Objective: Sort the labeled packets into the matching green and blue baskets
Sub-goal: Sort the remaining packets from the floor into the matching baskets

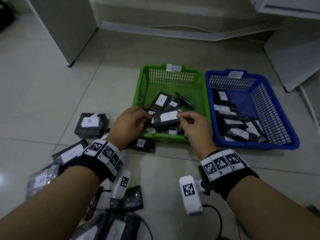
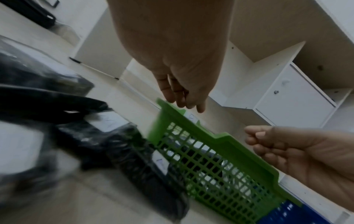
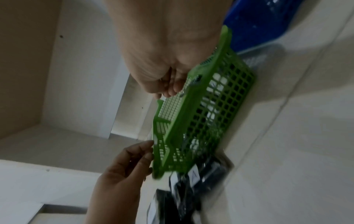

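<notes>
A green basket (image 1: 173, 71) and a blue basket (image 1: 259, 146) stand side by side on the tiled floor, each holding several black packets with white labels. Both of my hands hover over the green basket's near rim (image 2: 229, 141). My left hand (image 1: 143, 116) has relaxed, straight fingers (image 2: 184, 98) and holds nothing. My right hand (image 1: 183, 118) is curled, thumb against forefinger, with nothing between them in the wrist views (image 3: 168, 89). A labelled packet (image 1: 166, 118) lies on top of the green basket's pile between the two hands.
Loose packets lie on the floor to the left: one marked B (image 1: 90, 125), one marked A (image 1: 142, 144) against the green basket, and several more near my left forearm (image 1: 69, 155). White cabinets (image 1: 69, 32) stand behind. A cable (image 1: 218, 219) lies near my right wrist.
</notes>
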Demonstrator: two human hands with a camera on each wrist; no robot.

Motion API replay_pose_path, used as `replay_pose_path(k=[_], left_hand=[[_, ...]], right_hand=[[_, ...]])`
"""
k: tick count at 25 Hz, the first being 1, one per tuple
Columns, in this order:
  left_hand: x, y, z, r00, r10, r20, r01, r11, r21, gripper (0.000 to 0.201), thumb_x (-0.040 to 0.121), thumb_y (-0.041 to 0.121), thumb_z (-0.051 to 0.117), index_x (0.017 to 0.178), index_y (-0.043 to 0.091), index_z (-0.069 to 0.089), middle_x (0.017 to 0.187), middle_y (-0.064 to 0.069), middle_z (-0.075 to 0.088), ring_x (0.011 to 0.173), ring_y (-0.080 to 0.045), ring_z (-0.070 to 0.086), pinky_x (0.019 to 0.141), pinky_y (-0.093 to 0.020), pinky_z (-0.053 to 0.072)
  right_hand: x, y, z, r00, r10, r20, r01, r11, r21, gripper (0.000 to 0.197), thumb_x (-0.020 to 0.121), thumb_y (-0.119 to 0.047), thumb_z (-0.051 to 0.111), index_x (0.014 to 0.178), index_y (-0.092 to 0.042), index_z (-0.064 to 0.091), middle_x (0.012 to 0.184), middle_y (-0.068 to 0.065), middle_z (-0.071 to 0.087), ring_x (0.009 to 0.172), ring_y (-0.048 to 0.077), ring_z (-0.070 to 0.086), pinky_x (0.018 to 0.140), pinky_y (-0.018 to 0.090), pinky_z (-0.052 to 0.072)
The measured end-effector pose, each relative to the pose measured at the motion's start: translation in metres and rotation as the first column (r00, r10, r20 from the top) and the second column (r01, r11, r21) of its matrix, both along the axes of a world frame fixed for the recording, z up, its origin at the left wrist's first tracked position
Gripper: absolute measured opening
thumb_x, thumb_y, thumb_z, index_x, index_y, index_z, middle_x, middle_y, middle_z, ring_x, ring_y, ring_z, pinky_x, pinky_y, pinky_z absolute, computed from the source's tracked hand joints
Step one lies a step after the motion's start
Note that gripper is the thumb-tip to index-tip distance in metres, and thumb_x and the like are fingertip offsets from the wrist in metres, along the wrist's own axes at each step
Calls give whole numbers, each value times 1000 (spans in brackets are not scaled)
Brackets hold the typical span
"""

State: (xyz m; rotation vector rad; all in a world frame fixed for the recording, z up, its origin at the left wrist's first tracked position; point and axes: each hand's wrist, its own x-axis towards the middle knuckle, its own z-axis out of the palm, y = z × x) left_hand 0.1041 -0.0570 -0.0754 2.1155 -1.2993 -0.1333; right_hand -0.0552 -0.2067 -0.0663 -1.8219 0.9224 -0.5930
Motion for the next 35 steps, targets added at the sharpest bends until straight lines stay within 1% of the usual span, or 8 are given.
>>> replay_pose_path(k=[4, 7, 12, 18, 22, 27, 32, 35], left_hand=[[-16, 77, -13, 996, 57, -70, -58, 998, -11, 21, 81, 3, 65, 94, 18, 71, 90, 5, 58, 77, -9, 55, 73, -18, 44], [-43, 129, -27, 970, 42, -239, 7, 979, 203, 21, 81, 14, 69, 98, 26, 68, 96, 8, 63, 81, 2, 56, 76, -20, 48], [-76, 170, -53, 982, -72, -177, 155, 841, 518, 78, 66, 61, 69, 134, 30, 46, 127, 10, 48, 115, -9, 44, 99, -27, 40], [-85, 159, -49, 977, -42, -209, 145, 850, 506, 54, 71, 36, 76, 121, 28, 57, 110, 6, 53, 105, -12, 48, 93, -27, 42], [-79, 158, -39, 917, 16, -398, 58, 983, 173, 35, 69, 13, 73, 84, 38, 55, 102, 9, 54, 99, -2, 54, 84, -28, 49], [-62, 151, -24, 904, 114, -413, -99, 993, 58, 24, 65, 34, 59, 75, 33, 38, 101, 14, 63, 101, -9, 58, 80, -32, 50], [-43, 122, -12, 950, 91, -298, -113, 992, -60, 44, 60, 18, 82, 85, 26, 46, 99, 1, 45, 86, -6, 45, 74, -9, 35], [-38, 100, -2, 956, 36, -293, -76, 989, -128, 44, 63, 15, 83, 97, 18, 55, 110, -3, 49, 102, -13, 51, 88, -13, 41]], right_hand=[[-18, 68, -14, 995, 67, 81, -54, 986, -155, 19, 81, -2, 61, 84, -17, 71, 82, -4, 64, 72, 7, 57, 67, 11, 45], [-21, 95, -35, 976, 198, -86, -208, 969, -132, 24, 82, -1, 59, 95, -17, 72, 92, -3, 61, 83, 10, 57, 69, 4, 39], [-3, 102, -59, 873, 265, -409, -320, 945, -71, 52, 86, -12, 61, 136, -16, 48, 134, 9, 45, 121, 25, 48, 99, 29, 42], [18, 96, -57, 826, 209, -524, -320, 938, -130, 56, 80, -24, 70, 131, -16, 48, 129, 11, 48, 122, 31, 45, 101, 41, 43], [21, 99, -54, 765, 229, -602, -349, 933, -89, 44, 74, -26, 73, 113, -18, 54, 119, 10, 48, 113, 30, 47, 96, 38, 45], [-1, 103, -47, 845, 324, -425, -339, 940, 42, 39, 69, -13, 75, 96, -18, 47, 92, -1, 59, 80, 16, 58, 60, 22, 43], [-27, 92, -19, 948, 319, 14, -285, 826, 487, 35, 77, 8, 69, 94, -13, 47, 95, 9, 61, 67, 28, 63, 60, 44, 56], [-39, 75, -6, 961, 230, 150, -275, 810, 518, 29, 82, 10, 63, 96, -13, 52, 101, 14, 60, 69, 23, 64, 56, 29, 56]])
